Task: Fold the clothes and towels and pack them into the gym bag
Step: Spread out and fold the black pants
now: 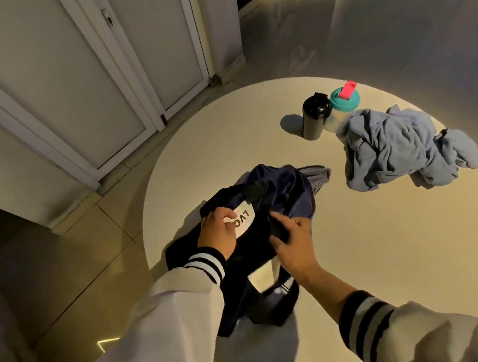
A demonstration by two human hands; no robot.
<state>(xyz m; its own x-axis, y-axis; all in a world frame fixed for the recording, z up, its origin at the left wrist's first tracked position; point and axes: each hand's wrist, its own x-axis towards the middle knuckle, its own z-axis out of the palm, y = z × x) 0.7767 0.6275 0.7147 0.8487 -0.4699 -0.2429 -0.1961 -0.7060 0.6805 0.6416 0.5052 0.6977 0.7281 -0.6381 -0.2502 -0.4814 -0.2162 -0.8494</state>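
Cream-coloured round table (pixel 376 238) serves as the landmark, seen from above. Gym bag (pixel 248 240), black with a white label panel, lies at the table's near-left edge, its lower end and strap hanging over the rim toward the person. Left hand (pixel 217 232) rests on the bag's left side, fingers curled over the fabric beside the label. Right hand (pixel 292 240) is closed around a dark part of the bag at its opening; exactly what part cannot be told. Navy garment (pixel 287 186) sits bunched at the bag's far end, with grey fabric (pixel 319 175) showing just beyond it. Crumpled blue towel (pixel 397 147) lies unfolded on the table's far-right part, well apart from the bag. Black bottle (pixel 314 119) and teal-lidded shaker (pixel 343 103) stand upright just behind the towel, side by side.
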